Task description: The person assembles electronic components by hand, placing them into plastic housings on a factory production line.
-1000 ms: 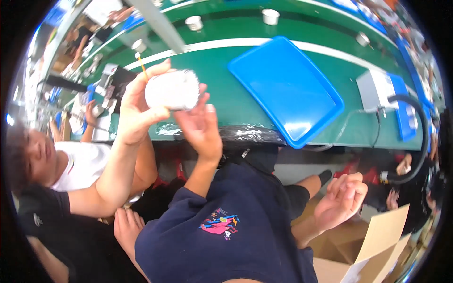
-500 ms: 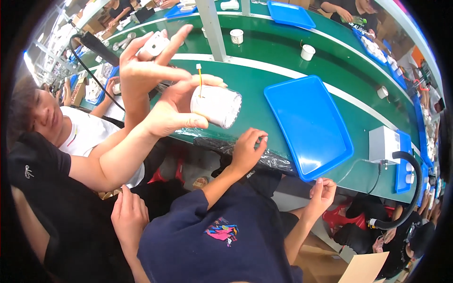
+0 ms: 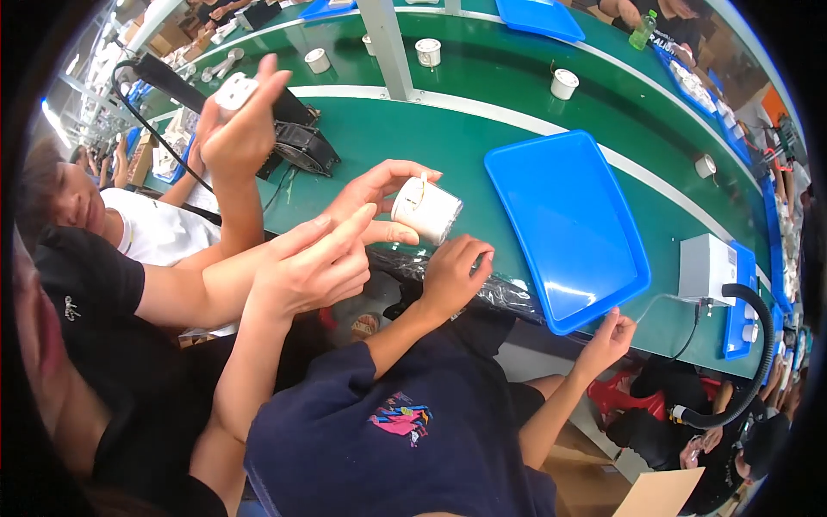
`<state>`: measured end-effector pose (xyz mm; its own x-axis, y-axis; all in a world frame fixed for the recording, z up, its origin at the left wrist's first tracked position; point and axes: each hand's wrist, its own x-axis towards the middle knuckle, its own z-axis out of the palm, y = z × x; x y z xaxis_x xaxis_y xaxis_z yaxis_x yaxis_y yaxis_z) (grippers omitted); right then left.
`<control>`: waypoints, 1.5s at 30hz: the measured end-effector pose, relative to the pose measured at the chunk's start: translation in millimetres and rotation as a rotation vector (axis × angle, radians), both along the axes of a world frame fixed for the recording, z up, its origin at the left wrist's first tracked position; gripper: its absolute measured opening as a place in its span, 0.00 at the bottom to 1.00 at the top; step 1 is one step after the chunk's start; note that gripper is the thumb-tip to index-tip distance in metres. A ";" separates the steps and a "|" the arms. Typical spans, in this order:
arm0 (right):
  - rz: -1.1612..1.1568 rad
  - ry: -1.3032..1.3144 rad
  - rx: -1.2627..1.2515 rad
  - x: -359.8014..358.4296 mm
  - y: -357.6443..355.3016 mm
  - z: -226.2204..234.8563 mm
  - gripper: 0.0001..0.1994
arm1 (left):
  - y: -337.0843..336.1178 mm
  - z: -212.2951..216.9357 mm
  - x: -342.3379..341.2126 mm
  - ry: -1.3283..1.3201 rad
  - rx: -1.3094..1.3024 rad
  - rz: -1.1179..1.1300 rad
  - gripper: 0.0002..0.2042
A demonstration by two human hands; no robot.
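My left hand [image 3: 375, 200] is shut on a white cylindrical part [image 3: 426, 209] with a thin yellowish wire at its top, held just above the green bench's near edge. My right hand [image 3: 310, 267] holds nothing. It sits just below and left of the left hand, index finger stretched toward the left thumb and the other fingers loosely bent. A person in a dark navy shirt [image 3: 405, 422] sits right in front of me, one hand [image 3: 457, 269] under the part at the bench edge and the other hand [image 3: 607, 338] by a blue tray [image 3: 568, 228].
A person in a white shirt at the left raises a hand [image 3: 241, 129] holding a small white piece [image 3: 234, 90]. Behind it lies a black fan unit [image 3: 306, 146]. Several white cylinders [image 3: 564, 84] stand on the green conveyor [image 3: 491, 65]. A white box [image 3: 706, 269] and black hose [image 3: 758, 345] sit at the right.
The view has swung, and my left hand has kept the white part while bringing it lower, close to the bench edge. My right hand has left the part and now points beside it.
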<state>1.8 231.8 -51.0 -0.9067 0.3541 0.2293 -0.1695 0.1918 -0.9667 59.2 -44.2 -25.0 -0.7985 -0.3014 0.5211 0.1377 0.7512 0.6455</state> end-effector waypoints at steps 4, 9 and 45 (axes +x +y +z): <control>-0.011 -0.011 0.109 -0.3 -7.9 5.3 0.13 | -1.8 -1.3 -1.9 0.036 -0.014 0.005 0.04; -0.026 -0.069 0.165 1.7 -11.9 12.0 0.14 | -3.2 -0.9 -2.8 0.016 -0.010 0.004 0.04; 0.011 -0.018 0.135 3.9 -5.1 5.8 0.14 | 2.4 10.6 -6.8 0.011 0.029 -0.015 0.03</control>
